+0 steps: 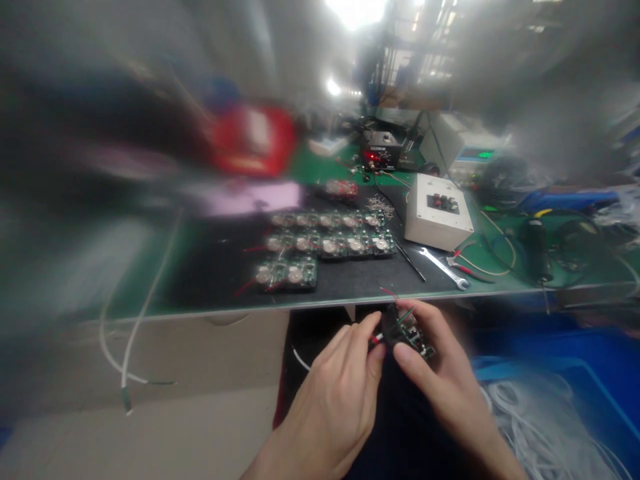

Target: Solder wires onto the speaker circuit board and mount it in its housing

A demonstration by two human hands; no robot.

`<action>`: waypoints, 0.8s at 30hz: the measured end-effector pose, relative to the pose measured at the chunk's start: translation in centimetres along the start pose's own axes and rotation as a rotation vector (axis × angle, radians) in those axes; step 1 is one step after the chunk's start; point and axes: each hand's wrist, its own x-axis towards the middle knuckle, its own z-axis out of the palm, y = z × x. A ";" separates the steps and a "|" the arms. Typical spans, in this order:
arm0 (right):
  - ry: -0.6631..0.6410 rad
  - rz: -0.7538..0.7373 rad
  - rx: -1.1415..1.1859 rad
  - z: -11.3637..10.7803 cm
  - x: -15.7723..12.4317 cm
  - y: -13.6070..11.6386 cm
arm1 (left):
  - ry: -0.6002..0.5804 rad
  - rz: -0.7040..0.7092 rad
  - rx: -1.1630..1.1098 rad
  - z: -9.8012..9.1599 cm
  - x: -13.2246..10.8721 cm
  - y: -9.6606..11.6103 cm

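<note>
My right hand is closed around a small green circuit board with red and green wires, held just below the bench edge. My left hand pinches a red wire end at the board's left side. Both hands touch the same board. Rows of similar small boards lie on the dark mat on the green bench above my hands.
A white box with terminals, a wrench, red-handled pliers, a black probe and a power supply sit on the bench. A blue bin of white cables stands lower right. The left side is blurred.
</note>
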 end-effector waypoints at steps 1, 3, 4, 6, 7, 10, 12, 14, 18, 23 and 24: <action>-0.014 -0.004 -0.004 0.1 -0.1 0.1 | 0.011 -0.029 -0.065 0.1 0.0 0.0; -0.026 -0.020 -0.036 0.1 -0.3 0.2 | 0.034 -0.075 -0.202 0.3 -0.1 -0.2; -0.027 -0.031 -0.065 0.1 -0.4 0.2 | 0.045 -0.088 -0.261 0.4 0.0 -0.3; -0.025 -0.060 -0.133 -0.1 -0.5 0.2 | 0.055 -0.099 -0.319 0.3 0.0 -0.4; -0.021 -0.081 -0.166 -0.2 -0.5 0.1 | 0.060 -0.098 -0.321 0.3 0.0 -0.5; -0.030 -0.166 -0.233 -0.3 -0.6 -0.3 | 0.071 -0.100 -0.308 -0.1 0.0 -0.7; -0.053 -0.213 -0.254 -0.3 -0.5 -0.6 | 0.049 -0.114 -0.347 -0.4 -0.2 -0.9; -0.070 -0.242 -0.263 -0.1 -0.5 -0.9 | 0.006 -0.119 -0.401 -0.7 -0.5 -1.1; -0.096 -0.276 -0.293 0.1 -0.5 -1.4 | 0.011 -0.115 -0.419 -1.0 -0.9 -1.3; -0.098 -0.303 -0.322 0.6 -0.7 -1.8 | 0.161 -0.011 -0.276 -0.6 -1.1 -0.8; -0.091 -0.295 -0.314 0.7 -0.7 -1.9 | 0.204 0.029 -0.241 -0.4 -1.1 -0.7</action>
